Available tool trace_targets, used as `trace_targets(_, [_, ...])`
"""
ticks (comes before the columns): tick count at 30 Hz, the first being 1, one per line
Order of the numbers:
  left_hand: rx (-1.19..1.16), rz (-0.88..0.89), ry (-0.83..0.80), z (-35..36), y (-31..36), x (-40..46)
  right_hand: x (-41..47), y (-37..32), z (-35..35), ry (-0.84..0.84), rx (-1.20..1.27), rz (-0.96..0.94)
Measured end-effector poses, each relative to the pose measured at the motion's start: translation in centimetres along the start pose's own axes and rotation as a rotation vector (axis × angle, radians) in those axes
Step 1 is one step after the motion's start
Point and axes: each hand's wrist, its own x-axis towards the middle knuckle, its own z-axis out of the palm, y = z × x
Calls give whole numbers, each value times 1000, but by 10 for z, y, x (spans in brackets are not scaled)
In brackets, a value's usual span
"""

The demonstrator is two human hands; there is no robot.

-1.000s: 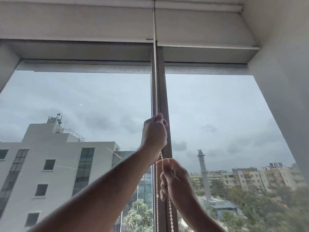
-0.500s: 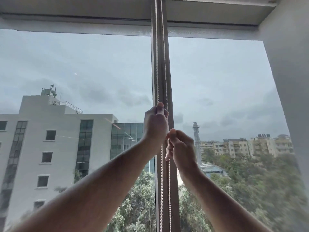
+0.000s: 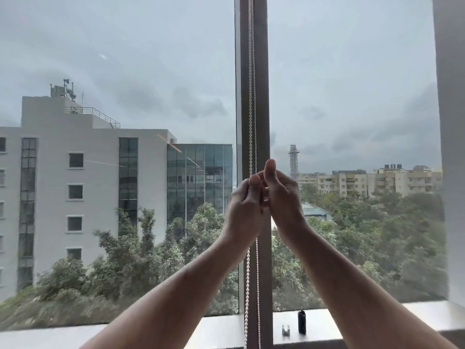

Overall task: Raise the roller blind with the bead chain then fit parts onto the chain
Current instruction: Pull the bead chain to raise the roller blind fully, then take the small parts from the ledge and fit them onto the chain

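The white bead chain (image 3: 252, 102) hangs in two strands down the dark window mullion (image 3: 261, 71). My left hand (image 3: 245, 210) grips the chain at mid-height, its thumb pressed on a strand. My right hand (image 3: 283, 195) is close beside it on the right, thumb up, fingers curled at the chain; its exact hold is hidden behind the hand. Below the hands both strands (image 3: 247, 285) drop past the sill. A small black cylinder (image 3: 302, 321) and a small pale clip-like part (image 3: 286, 330) stand on the sill. The roller blind is out of view.
The grey window sill (image 3: 415, 316) runs across the bottom. A white wall reveal (image 3: 453, 147) bounds the window on the right. Glass panes fill both sides of the mullion, with buildings and trees outside.
The view has tilted down, so the blind and top frame have left view and the sill has appeared. My right hand has risen to the left hand's level.
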Motion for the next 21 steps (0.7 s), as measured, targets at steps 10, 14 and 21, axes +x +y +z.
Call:
trace_targets(10, [288, -39, -108, -16, -97, -68, -51, 31, -4, -95, -87, 82])
trace_targets(14, [339, -132, -125, -20, -124, -90, -70, 50, -3, -64, -92, 146])
trace_targets(21, [374, -216, -135, -29, -151, -113, -102, 91, -9, -61, -68, 234])
